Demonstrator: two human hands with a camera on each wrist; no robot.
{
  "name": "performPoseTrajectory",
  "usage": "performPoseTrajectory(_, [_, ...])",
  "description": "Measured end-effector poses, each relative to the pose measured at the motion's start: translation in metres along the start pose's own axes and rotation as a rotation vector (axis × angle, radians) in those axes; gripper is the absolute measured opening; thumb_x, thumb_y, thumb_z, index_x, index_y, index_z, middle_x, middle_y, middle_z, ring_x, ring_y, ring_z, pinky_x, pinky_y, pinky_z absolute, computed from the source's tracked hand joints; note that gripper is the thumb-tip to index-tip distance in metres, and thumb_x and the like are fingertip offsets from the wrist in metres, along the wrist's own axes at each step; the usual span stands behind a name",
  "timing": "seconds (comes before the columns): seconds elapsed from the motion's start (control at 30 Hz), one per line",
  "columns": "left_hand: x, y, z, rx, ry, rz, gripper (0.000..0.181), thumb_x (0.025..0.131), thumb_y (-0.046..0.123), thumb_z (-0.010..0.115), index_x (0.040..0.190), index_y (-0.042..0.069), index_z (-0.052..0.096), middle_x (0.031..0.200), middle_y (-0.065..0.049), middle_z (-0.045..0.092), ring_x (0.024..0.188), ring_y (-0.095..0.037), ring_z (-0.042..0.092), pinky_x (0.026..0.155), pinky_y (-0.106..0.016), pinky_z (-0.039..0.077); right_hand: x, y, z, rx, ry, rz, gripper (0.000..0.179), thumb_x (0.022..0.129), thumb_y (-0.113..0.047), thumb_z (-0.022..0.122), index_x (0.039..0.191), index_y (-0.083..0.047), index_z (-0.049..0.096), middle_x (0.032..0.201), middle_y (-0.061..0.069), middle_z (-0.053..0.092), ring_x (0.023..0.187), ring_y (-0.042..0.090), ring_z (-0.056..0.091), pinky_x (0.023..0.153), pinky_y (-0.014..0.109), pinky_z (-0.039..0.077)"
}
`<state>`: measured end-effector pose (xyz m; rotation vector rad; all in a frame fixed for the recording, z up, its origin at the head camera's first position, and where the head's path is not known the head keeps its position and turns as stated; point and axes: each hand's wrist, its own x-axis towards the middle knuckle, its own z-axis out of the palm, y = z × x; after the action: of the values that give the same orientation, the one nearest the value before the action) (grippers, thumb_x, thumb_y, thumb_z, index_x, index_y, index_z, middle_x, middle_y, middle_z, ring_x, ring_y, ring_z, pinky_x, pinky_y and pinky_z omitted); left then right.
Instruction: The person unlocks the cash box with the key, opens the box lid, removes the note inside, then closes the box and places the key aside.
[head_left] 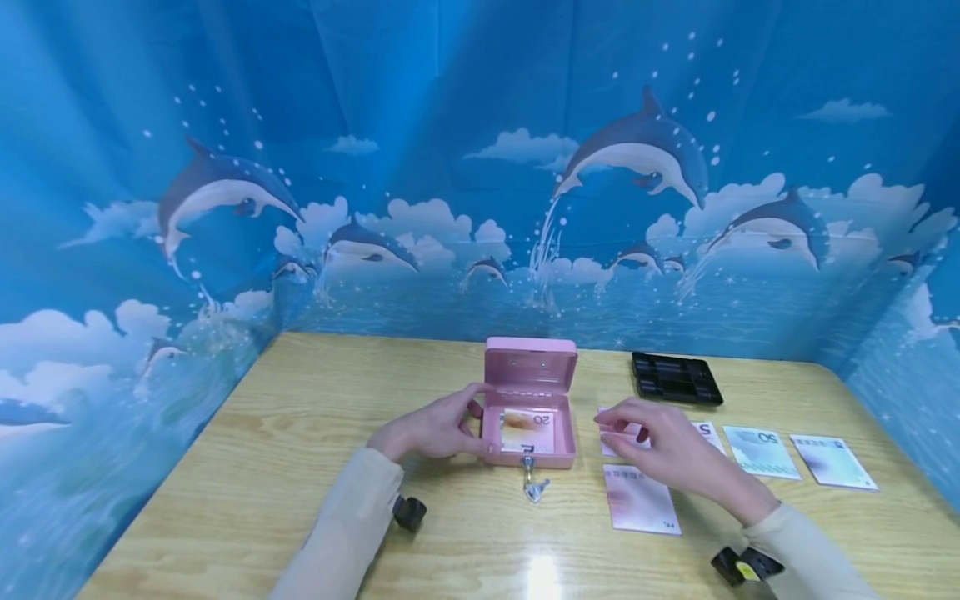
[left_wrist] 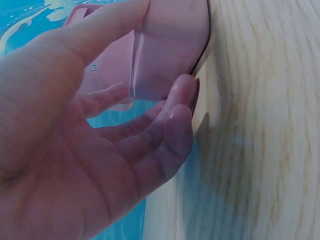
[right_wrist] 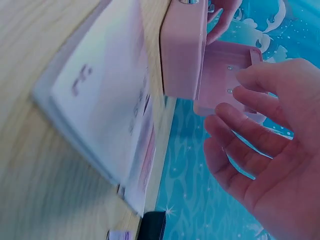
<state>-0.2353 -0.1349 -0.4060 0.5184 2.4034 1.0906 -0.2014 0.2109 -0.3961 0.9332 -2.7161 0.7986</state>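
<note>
A pink cash box [head_left: 492, 433] stands with its lid [head_left: 528, 367] raised. Inside lies a banknote [head_left: 527, 431] marked 20. My left hand [head_left: 447, 423] holds the box at its left side, thumb at the front corner and fingers toward the back; the left wrist view shows these fingers [left_wrist: 182, 92] against the pink wall. Keys [head_left: 534, 490] hang from the lock at the box's front. To the right, my right hand [head_left: 663, 437] hovers with loosely bent fingers and nothing between them. Beneath and before it lie pinkish banknotes [head_left: 641, 500], one partly covered by the hand.
Further right are banknotes marked 50 [head_left: 761, 452] and 5 [head_left: 832, 461], with another 5 note [head_left: 708, 433] partly behind my right hand. A black compartment tray [head_left: 677, 379] lies at the back right. A blue dolphin-print curtain [head_left: 450, 167] borders the wooden table [head_left: 300, 400].
</note>
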Motion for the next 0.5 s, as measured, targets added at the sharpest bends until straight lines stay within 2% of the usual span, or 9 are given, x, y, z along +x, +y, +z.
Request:
performPoseTrajectory(0.27, [0.000,0.000,0.000,-0.011,-0.002,-0.012,0.095,0.082,0.036,0.085,0.159,0.025,0.030,0.133,-0.008,0.057,0.096,-0.017,0.062,0.083,-0.033,0.055,0.016,-0.005,0.007,0.057,0.004,-0.024,0.023,0.094,-0.014,0.073,0.116,-0.011,0.075,0.110,0.007,0.076,0.084,0.004,0.067,0.066,0.018,0.057])
performPoseTrajectory(0.5, [0.000,0.000,-0.001,-0.014,-0.004,-0.011,0.094,0.083,0.035,0.085,0.158,0.025,0.031,0.132,-0.008,0.057,0.095,-0.018,0.062,0.080,-0.033,0.055,0.028,-0.010,0.016,0.089,-0.001,-0.036,0.026,0.091,-0.010,0.074,0.118,-0.008,0.074,0.110,0.008,0.076,0.080,0.009,0.067,0.066,0.019,0.057])
